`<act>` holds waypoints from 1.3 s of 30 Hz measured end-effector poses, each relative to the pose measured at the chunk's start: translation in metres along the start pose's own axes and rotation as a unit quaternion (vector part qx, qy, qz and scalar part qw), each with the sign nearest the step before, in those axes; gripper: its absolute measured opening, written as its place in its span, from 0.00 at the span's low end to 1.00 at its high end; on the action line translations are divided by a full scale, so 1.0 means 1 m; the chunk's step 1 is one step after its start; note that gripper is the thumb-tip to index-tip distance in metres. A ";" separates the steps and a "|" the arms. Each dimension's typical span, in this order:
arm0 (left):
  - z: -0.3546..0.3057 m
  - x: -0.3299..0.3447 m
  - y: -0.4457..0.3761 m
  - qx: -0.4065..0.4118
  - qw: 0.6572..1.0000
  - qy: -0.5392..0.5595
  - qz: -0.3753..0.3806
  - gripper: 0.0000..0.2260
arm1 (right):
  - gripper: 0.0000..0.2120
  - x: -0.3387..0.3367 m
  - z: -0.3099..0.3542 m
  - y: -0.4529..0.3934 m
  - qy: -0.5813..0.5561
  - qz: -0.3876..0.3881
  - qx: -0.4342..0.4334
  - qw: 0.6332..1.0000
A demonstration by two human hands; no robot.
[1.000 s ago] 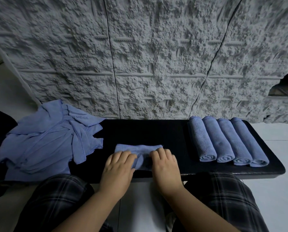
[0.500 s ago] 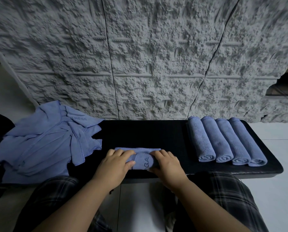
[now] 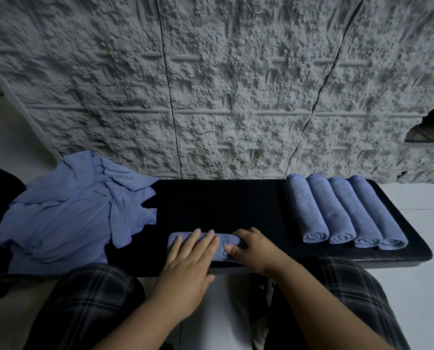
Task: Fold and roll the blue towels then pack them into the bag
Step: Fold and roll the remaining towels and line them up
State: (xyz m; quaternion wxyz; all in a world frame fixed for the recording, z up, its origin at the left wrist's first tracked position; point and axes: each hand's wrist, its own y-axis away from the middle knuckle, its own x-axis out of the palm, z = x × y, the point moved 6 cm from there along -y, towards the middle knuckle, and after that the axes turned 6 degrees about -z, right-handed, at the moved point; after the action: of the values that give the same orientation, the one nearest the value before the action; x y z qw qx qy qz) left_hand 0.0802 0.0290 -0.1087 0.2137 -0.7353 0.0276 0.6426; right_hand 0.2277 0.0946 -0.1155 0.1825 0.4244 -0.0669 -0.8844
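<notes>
- A rolled blue towel (image 3: 227, 247) lies crosswise at the near edge of the black bench (image 3: 210, 205), about midway along it, with embossed lettering showing on its right part.
- The left hand (image 3: 189, 258) lies flat on top of the roll, fingers straight and slightly spread, pressing down and gripping nothing.
- The right hand (image 3: 252, 248) sits at the roll's right end, fingers curled over the top and thumb against the near side, pinching the towel.
- Four finished rolls (image 3: 342, 213) lie side by side on the right part of the bench, touching one another, their spiral ends facing the person.
- A loose pile of unfolded blue towels (image 3: 67, 218) covers the left end of the bench, well apart from the rolls; one corner of it hangs near the towel in hand without touching it.
- Behind the bench rises a rough grey textured wall (image 3: 210, 84) with dark vertical seams.
- The person's knees in dark plaid trousers (image 3: 89, 304) fill the bottom of the view, with pale floor (image 3: 218, 322) between them.
</notes>
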 end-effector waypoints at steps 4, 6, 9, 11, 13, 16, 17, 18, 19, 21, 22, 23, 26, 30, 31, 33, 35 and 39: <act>-0.002 0.001 -0.003 0.003 0.999 -0.025 0.019 0.42 | 0.17 -0.002 0.000 0.000 -0.018 -0.020 0.022 0.999; 0.001 0.003 -0.009 0.000 0.999 -0.032 0.032 0.41 | 0.19 -0.002 -0.002 0.001 0.013 -0.069 0.038 0.997; 0.004 0.006 -0.019 -0.019 0.998 -0.022 0.055 0.37 | 0.16 -0.011 0.012 0.008 0.176 -0.251 -0.013 0.952; 0.005 0.010 -0.025 -0.022 0.997 -0.014 0.076 0.36 | 0.16 -0.009 0.027 0.009 0.190 -0.286 -0.103 0.934; 0.007 0.012 -0.030 -0.010 0.996 -0.020 0.091 0.35 | 0.20 0.001 0.037 0.006 0.187 -0.240 -0.163 0.939; 0.010 0.016 -0.035 0.000 0.996 -0.013 0.087 0.37 | 0.26 0.015 0.038 0.007 0.234 -0.192 -0.170 0.938; 0.010 0.018 -0.035 -0.004 0.996 -0.009 0.085 0.37 | 0.27 0.018 0.035 0.005 0.250 -0.185 -0.173 0.934; 0.009 0.019 -0.035 -0.008 0.997 -0.007 0.081 0.37 | 0.28 0.019 0.033 0.004 0.259 -0.176 -0.174 0.934; 0.008 0.021 -0.035 -0.012 0.997 -0.002 0.081 0.37 | 0.28 0.020 0.032 0.001 0.266 -0.167 -0.176 0.933; 0.007 0.024 -0.034 -0.015 0.996 0.004 0.087 0.39 | 0.28 0.019 0.028 -0.002 0.276 -0.148 -0.179 0.933; 0.009 0.028 -0.032 -0.020 0.996 0.006 0.091 0.40 | 0.27 0.019 0.027 -0.003 0.276 -0.136 -0.175 0.935; 0.011 0.030 -0.032 -0.029 0.994 0.008 0.105 0.42 | 0.27 0.018 0.027 -0.003 0.273 -0.132 -0.171 0.937; 0.014 0.026 -0.038 -0.071 0.991 0.033 0.110 0.39 | 0.30 0.014 0.026 -0.006 0.252 -0.117 -0.156 0.948; 0.022 0.025 -0.050 -0.133 0.964 0.146 0.178 0.33 | 0.42 0.011 0.017 -0.013 0.156 -0.071 -0.157 0.973; 0.026 0.024 -0.050 -0.143 0.962 0.157 0.170 0.32 | 0.42 0.011 0.015 -0.013 0.158 -0.070 -0.159 0.972; 0.034 0.021 -0.046 -0.165 0.958 0.181 0.149 0.30 | 0.41 0.013 0.014 -0.011 0.163 -0.081 -0.170 0.969; 0.037 0.020 -0.039 -0.158 0.956 0.215 0.124 0.28 | 0.40 0.014 0.014 -0.006 0.160 -0.088 -0.175 0.968; 0.043 0.017 -0.029 -0.172 0.924 0.329 0.088 0.29 | 0.35 0.012 0.017 0.003 0.141 -0.131 -0.166 0.967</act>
State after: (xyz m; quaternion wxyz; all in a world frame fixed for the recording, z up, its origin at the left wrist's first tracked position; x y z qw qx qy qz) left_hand 0.0521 0.0747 -0.1208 0.0058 -0.9255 0.0502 0.3753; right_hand 0.2083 0.0862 -0.1123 0.1401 0.5138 0.1636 -0.8304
